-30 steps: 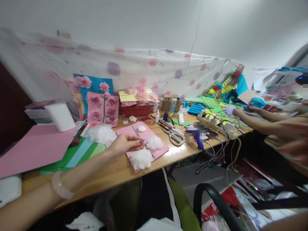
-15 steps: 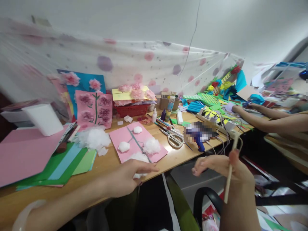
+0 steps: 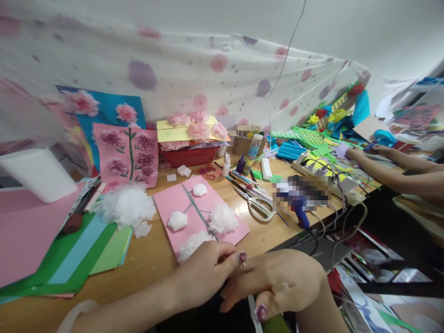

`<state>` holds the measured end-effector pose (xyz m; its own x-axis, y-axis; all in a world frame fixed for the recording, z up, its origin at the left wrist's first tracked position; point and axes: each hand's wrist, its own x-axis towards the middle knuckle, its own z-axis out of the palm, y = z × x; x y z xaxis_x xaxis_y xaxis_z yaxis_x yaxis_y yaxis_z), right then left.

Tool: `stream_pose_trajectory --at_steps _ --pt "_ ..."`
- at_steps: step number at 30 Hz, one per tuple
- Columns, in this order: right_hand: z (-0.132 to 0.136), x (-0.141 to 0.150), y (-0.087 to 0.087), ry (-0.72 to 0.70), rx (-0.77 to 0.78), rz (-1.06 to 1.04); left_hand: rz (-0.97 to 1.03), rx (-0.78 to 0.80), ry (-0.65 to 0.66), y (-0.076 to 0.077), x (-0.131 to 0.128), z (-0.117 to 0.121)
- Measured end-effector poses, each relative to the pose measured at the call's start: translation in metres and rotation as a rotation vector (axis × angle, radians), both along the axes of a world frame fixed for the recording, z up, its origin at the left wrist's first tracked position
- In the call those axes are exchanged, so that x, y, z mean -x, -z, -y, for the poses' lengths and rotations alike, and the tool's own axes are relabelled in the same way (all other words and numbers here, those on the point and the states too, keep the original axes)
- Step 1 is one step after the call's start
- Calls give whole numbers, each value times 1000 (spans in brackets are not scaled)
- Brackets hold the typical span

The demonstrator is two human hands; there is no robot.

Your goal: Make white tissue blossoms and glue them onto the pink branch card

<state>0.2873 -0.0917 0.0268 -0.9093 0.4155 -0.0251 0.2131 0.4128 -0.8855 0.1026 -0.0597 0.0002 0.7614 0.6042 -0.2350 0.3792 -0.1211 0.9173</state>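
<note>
My left hand (image 3: 208,270) is closed at the table's front edge, its thumb and curled fingers meeting the fingertips of my right hand. Whatever lies in its grasp is hidden. My right hand (image 3: 287,280) reaches in from the right, back of the hand up, fingers stretched out and thumb apart, with nothing visible in it. A thin ring (image 3: 243,265) shows where the hands meet. Just beyond lies a pink card (image 3: 180,199) with a grey painted stem, two folded white paper pieces (image 3: 177,221) and two fluffy white paper flowers (image 3: 224,218), the nearer partly behind my left hand.
White scissors (image 3: 261,209) and a blue glue gun (image 3: 301,215) lie right of the card. Fluffy white paper (image 3: 126,206) and coloured sheets (image 3: 83,249) lie left. Behind stand a red basket (image 3: 190,157) and small bottles (image 3: 226,165). Another person's arms (image 3: 385,169) work farther right.
My right hand has moved left and turned over to meet my left hand. The pale stick it held is out of sight. The view has shifted slightly.
</note>
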Motion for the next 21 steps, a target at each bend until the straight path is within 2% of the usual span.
stream_pose_trajectory --at_steps 3,5,7,9,11,14,15,17,19,21 --pt "-8 2 -7 35 24 48 47 -38 -107 -5 -1 -6" --pt "-14 -1 -13 23 38 13 47 -55 -122 -11 2 -11" --pt "-18 -8 -19 -27 66 -45 -17 -107 -72 -15 7 -14" --pt "-20 -17 -20 -48 135 -109 -103 -230 14 -17 12 -13" --pt "-19 -22 -16 83 254 -225 -142 -400 138 -16 16 -8" --pt "-16 -13 -2 576 366 -440 -33 -771 351 -9 17 1" --pt "-14 -6 4 621 401 -460 48 -903 392 -7 16 3" --pt "-13 10 16 548 590 -414 212 -1122 376 -5 14 4" --pt "-14 23 28 519 753 -360 284 -1227 320 -8 13 1" --pt "-17 30 37 622 789 -390 250 -1248 303 -13 15 -5"
